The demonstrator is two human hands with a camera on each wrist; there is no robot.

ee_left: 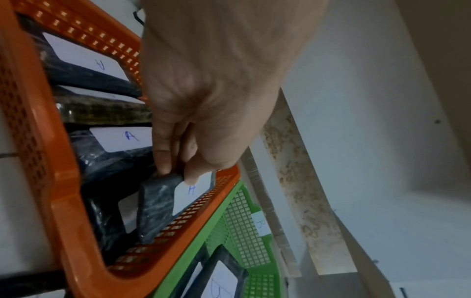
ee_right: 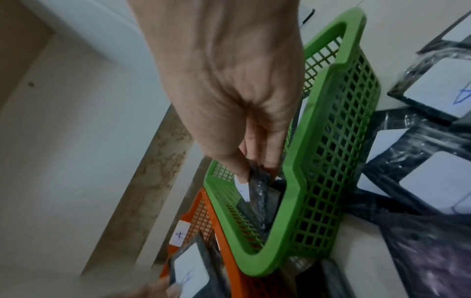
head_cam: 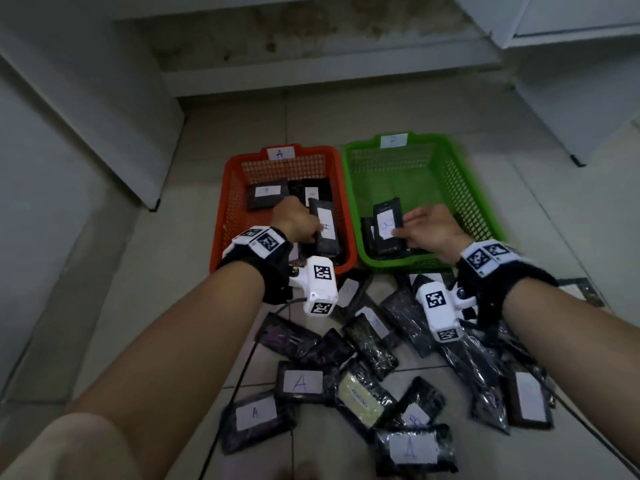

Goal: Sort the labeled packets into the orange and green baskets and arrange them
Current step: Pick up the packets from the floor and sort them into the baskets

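Nearest the person, a loose heap of dark packets (head_cam: 377, 368) lies on the tiled floor (head_cam: 166, 271), most with white labels up, several reading A, one with a yellowish label; they overlap and point every way. The heap runs up to the near walls of both baskets, under and between the two forearms. Past it, the left hand (head_cam: 294, 220) is inside the orange basket (head_cam: 221, 216), thumb and fingers pinching the near end of a packet marked A (ee_left: 163, 201). That packet's long axis runs from near to far, along the basket's right wall, and it stands tilted on edge against that wall rather than flat. The right hand (head_cam: 429, 230) is over the near part of the green basket (head_cam: 485, 209), pinching the near end of a packet marked B (head_cam: 388, 223) between thumb and fingertips; this packet also points away from the person and sits tilted on other packets at the basket's near left corner. Each hand is thus directly above its own basket, so the move to come is probably a short lowering and letting go, each packet laid lengthwise beside its neighbours. In the orange basket, labelled packets already lie toward the far end and crowd the left hand's packet; the far half of the green basket has bare floor. Beyond the baskets, which stand side by side and touching, a stained step (head_cam: 311, 46) and pale cabinet fronts close the scene.
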